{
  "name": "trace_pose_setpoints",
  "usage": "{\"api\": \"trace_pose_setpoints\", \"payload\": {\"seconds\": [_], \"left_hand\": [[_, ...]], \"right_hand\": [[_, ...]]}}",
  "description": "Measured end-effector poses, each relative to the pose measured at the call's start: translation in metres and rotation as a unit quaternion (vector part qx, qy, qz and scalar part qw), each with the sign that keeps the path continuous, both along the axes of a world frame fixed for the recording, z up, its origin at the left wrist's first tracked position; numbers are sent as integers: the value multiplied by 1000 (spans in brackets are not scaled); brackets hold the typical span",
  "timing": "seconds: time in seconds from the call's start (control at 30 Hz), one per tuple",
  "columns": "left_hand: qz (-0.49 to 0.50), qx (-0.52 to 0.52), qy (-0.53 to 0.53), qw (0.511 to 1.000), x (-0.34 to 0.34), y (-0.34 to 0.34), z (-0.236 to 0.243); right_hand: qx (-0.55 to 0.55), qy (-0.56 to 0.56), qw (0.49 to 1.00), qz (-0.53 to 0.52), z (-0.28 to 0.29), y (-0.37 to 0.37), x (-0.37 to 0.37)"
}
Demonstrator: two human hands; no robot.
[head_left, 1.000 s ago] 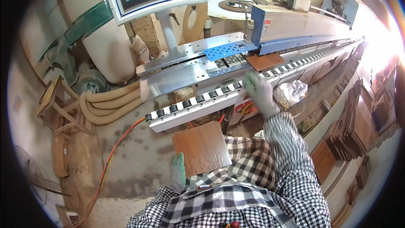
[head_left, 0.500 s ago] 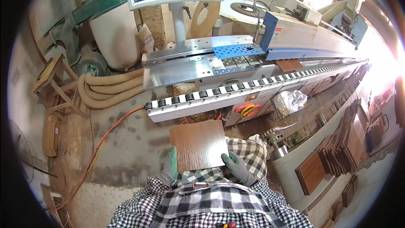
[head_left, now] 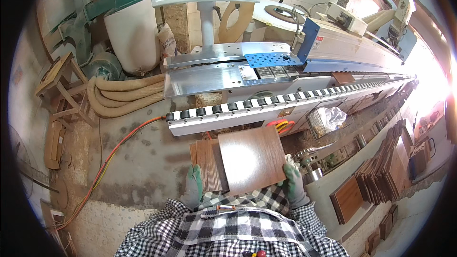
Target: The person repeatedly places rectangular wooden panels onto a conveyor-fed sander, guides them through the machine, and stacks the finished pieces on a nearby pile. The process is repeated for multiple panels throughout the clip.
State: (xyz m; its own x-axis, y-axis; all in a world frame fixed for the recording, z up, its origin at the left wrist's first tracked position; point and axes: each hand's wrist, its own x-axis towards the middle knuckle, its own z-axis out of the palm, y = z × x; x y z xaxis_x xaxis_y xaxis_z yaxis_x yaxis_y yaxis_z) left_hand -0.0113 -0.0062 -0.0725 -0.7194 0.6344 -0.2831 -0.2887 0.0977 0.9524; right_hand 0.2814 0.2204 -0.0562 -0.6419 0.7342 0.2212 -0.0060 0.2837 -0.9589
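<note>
Roughly square brown panel (head_left: 251,159), glossy; right hand (head_left: 294,182) pinching edge; left hand (head_left: 193,185) touching stack (head_left: 208,166), grip unclear

Worn on the head, one wide camera looks down at the left hand (head_left: 193,188) and right hand (head_left: 294,185), close by, in front of the edge-banding machine (head_left: 350,51).

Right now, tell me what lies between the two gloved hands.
In the head view, a glossy brown board at the right hand partly covers another brown board beside the left hand; together they span the gap.
</note>
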Motion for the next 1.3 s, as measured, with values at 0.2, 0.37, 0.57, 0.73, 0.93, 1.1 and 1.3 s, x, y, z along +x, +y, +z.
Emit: {"api": "trace_pose_setpoints", "payload": {"seconds": [0.2, 0.37, 0.57, 0.73, 0.93, 1.1, 1.3], "left_hand": [[49, 75, -88, 992, -6, -2, -41], [34, 52, -35, 997, -9, -2, -44], [80, 97, -126, 984, -9, 2, -56], [46, 21, -3, 999, -3, 3, -27], [67, 50, -10, 996, -7, -6, -63], [-34, -79, 203, 975, -6, -7, -16], [-19, 65, 33, 997, 3, -2, 11]], "right_hand": [[-28, 50, 998, 2, 105, 53, -95], [-271, 40, 962, -22, 147, 106, -163], [-235, 22, 972, 23, 131, 173, -203], [-286, 88, 954, 25, 142, 148, -222], [284, -57, 955, -56, 163, 87, -255], [504, -137, 853, -15, 148, 50, -294], [511, -159, 844, -36, 131, 52, -314]]}}
